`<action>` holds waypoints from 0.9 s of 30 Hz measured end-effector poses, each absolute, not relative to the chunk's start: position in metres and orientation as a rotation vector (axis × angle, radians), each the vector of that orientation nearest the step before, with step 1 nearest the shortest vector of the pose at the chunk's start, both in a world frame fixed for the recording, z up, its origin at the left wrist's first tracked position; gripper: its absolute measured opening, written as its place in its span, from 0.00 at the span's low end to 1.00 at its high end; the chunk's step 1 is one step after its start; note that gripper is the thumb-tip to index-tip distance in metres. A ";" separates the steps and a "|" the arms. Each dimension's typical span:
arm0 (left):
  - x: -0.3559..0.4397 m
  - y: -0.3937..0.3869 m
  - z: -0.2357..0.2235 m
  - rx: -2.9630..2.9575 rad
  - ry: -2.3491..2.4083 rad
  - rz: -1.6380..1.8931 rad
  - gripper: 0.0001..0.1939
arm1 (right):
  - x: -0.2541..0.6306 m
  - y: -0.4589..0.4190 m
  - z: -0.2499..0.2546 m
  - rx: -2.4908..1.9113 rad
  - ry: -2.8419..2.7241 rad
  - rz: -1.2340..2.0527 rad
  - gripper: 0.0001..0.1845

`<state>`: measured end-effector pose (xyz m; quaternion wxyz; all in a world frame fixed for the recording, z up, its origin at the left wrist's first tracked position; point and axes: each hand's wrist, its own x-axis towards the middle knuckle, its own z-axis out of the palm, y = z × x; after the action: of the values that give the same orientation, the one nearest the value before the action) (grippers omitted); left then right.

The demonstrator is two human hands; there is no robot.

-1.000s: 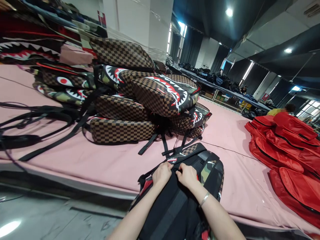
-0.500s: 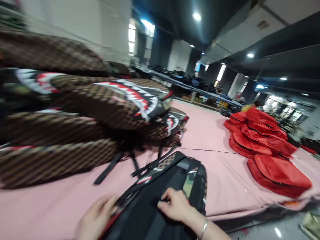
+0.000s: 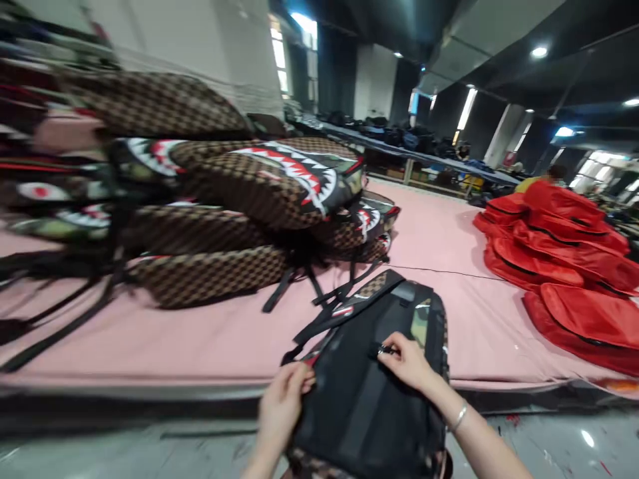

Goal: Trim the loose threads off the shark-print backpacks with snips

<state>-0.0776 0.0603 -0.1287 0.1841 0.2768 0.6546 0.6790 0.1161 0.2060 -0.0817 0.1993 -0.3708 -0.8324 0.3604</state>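
Observation:
A black backpack (image 3: 359, 399) with camouflage and checkered trim lies with its back panel up, over the front edge of the pink-covered table (image 3: 210, 339). My left hand (image 3: 285, 392) is closed on its left edge, near a red strip. My right hand (image 3: 407, 359), with a silver bracelet at the wrist, pinches a small black piece (image 3: 382, 350) above the middle of the panel. It looks like a strap end or buckle, but the fingers partly hide it. A shoulder strap (image 3: 344, 309) lies along the backpack's upper left side.
Brown checkered backpacks (image 3: 214, 273) with shark-mouth prints are piled at left, straps trailing on the table. Red bags (image 3: 589, 319) are stacked at right, with a person (image 3: 554, 174) partly visible behind them. A long table (image 3: 414, 152) with dark goods stands farther back.
The view has swung left and tilted down, showing more of the backpack, table edge and floor. My left hand still holds the backpack's edge; my right still pinches the small black piece.

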 end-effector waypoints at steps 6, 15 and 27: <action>-0.039 0.081 -0.135 0.640 1.680 1.981 0.15 | 0.089 0.204 -0.060 -0.939 -2.594 0.781 0.06; -0.071 0.114 -0.127 0.495 1.478 2.056 0.18 | 0.070 0.198 -0.075 -1.001 -2.818 0.438 0.08; -0.073 0.119 -0.122 0.504 1.438 2.035 0.17 | 0.068 0.202 -0.075 -0.987 -2.898 0.419 0.08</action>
<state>-0.0727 0.1191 -0.1218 0.2951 0.1893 0.5404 0.7649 0.0682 0.2023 -0.0745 0.0259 -0.3193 -0.9376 0.1354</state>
